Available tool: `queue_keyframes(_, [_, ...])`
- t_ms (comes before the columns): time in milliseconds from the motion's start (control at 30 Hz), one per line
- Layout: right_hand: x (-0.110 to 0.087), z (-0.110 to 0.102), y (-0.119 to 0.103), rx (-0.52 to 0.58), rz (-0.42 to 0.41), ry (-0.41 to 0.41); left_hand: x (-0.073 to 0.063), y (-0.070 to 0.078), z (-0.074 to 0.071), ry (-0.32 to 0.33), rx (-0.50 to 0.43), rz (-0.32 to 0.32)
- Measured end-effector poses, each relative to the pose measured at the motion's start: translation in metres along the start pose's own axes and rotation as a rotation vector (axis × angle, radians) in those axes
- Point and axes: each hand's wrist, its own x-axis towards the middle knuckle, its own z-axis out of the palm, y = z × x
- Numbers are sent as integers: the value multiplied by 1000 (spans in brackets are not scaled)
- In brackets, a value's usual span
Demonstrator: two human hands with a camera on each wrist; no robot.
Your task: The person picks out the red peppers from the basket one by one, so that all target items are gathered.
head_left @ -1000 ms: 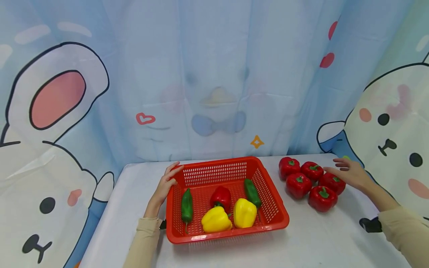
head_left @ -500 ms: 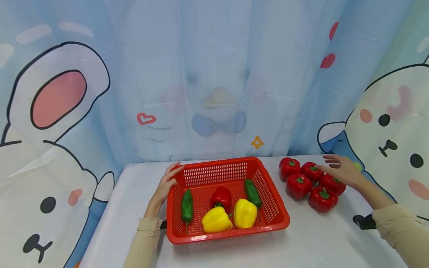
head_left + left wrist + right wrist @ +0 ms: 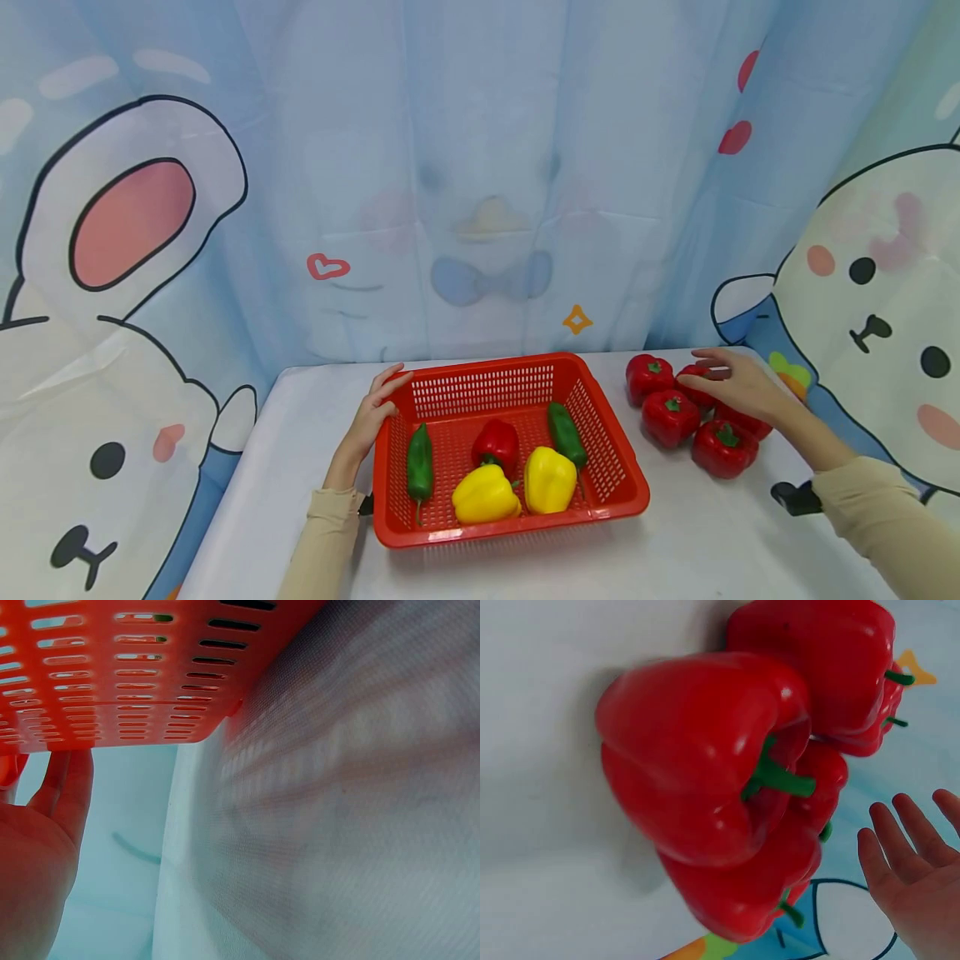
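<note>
My left hand (image 3: pixel 365 421) rests on the left rim of a red plastic basket (image 3: pixel 512 531), fingers extended across the back-left corner. In the left wrist view, part of the hand (image 3: pixel 37 859) shows below the slotted basket wall (image 3: pixel 135 675). Inside lie two yellow bell peppers (image 3: pixel 486 495), a red bell pepper (image 3: pixel 497 444) and two green peppers (image 3: pixel 420 463). My right hand (image 3: pixel 735 385) hovers over the red bell peppers (image 3: pixel 670 419) on the right, fingers spread. The right wrist view shows the hand (image 3: pixel 922 874) apart from the nearest red pepper (image 3: pixel 697 750).
A white cloth-covered table (image 3: pixel 675 542) bears everything. Behind it hangs a blue curtain (image 3: pixel 480 125) with printed cartoon animals. The red peppers stand in a close cluster just right of the basket.
My right hand has moved left over the red pepper cluster, now covering part of the rear ones. The left hand and the basket stay in place.
</note>
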Motion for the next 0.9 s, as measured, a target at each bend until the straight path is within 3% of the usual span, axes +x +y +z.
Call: queue_keyframes(900, [18, 36, -57, 23, -88, -53, 0, -1, 0, 5, -1, 1])
